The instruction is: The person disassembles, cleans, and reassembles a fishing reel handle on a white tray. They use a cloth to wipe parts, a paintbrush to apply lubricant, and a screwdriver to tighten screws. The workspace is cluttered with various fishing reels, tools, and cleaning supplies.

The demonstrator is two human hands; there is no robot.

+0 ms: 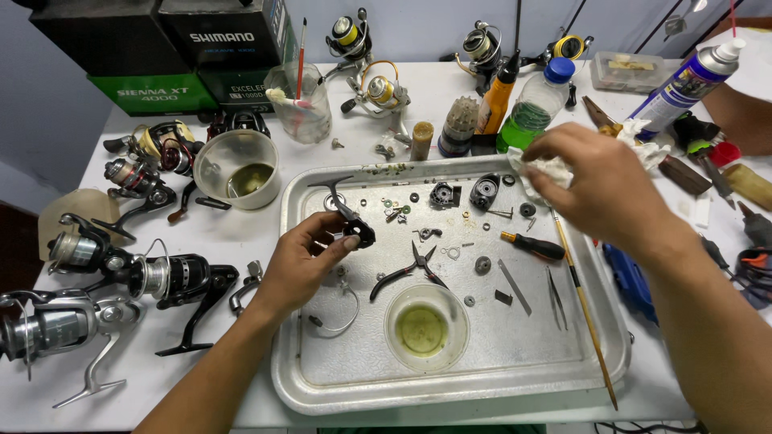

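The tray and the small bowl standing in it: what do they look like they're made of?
Tray: bare metal, likely aluminium or steel, judging by its dull silver sheen, pebbled floor and rolled rim. Small bowl: clear plastic, seemingly; its wall is see-through, showing yellowish liquid inside.

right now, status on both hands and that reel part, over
Left hand gripping black reel part over metal tray. Right hand clutching white cloth. Pliers and yellowish cup close beside left hand.
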